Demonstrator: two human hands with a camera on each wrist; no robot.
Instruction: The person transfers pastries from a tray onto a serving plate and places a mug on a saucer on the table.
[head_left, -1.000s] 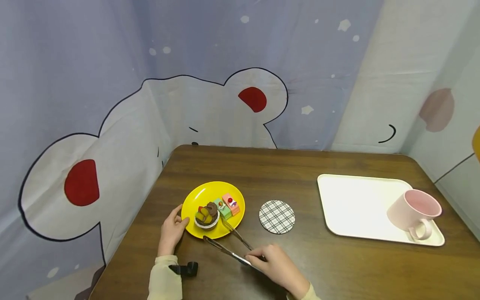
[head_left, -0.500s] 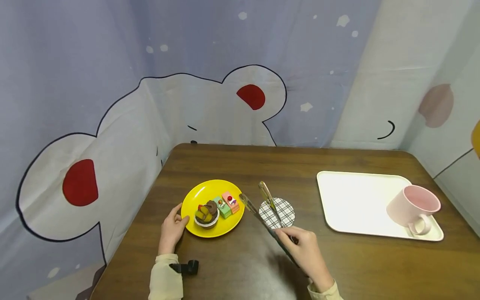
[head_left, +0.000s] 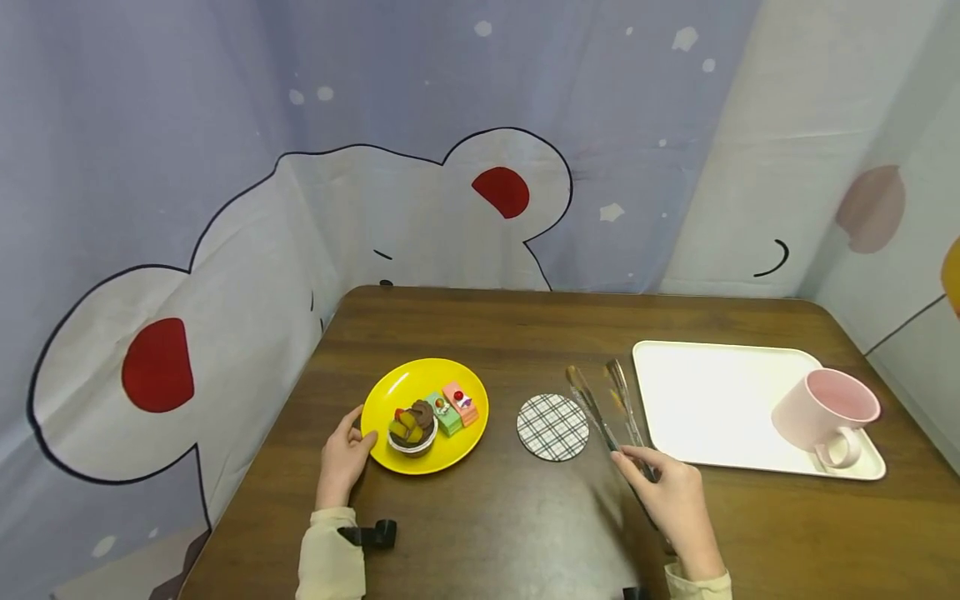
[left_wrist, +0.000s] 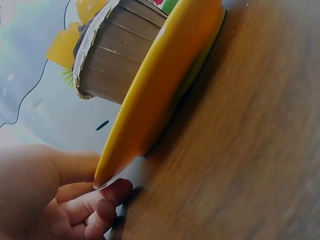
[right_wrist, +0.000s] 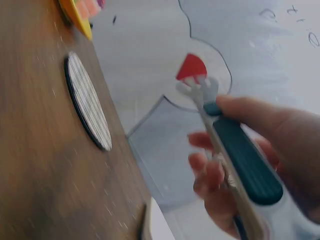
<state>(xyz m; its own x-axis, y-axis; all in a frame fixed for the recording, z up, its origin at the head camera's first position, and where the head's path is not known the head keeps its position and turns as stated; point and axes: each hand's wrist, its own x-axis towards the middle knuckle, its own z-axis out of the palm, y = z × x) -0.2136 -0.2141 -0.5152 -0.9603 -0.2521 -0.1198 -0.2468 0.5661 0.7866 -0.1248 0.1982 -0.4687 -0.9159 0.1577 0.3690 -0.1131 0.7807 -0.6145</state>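
Observation:
A yellow plate [head_left: 408, 387] holds a chocolate cupcake [head_left: 412, 430] with fruit on top, a green cake piece [head_left: 447, 417] and a pink cake piece [head_left: 461, 403]. My left hand [head_left: 345, 458] pinches the plate's left rim; in the left wrist view the thumb is above the rim [left_wrist: 135, 115] and the fingers below it. Metal tongs [head_left: 596, 414] are held in my right hand [head_left: 671, 496], over the table between the checked coaster and the white tray. Their tips stand apart with nothing between them. The right wrist view shows their dark green grip [right_wrist: 245, 160] under the thumb.
A round checked coaster [head_left: 553, 427] lies right of the plate. Farther right, a white tray [head_left: 712, 400] carries a pink mug [head_left: 821, 412] at its right end. A patterned curtain [head_left: 420, 75] hangs behind the brown table [head_left: 480, 533].
My right hand has moved right with the tongs, from beside the plate, across the coaster, to near the tray's left edge. My left hand stays at the plate's rim.

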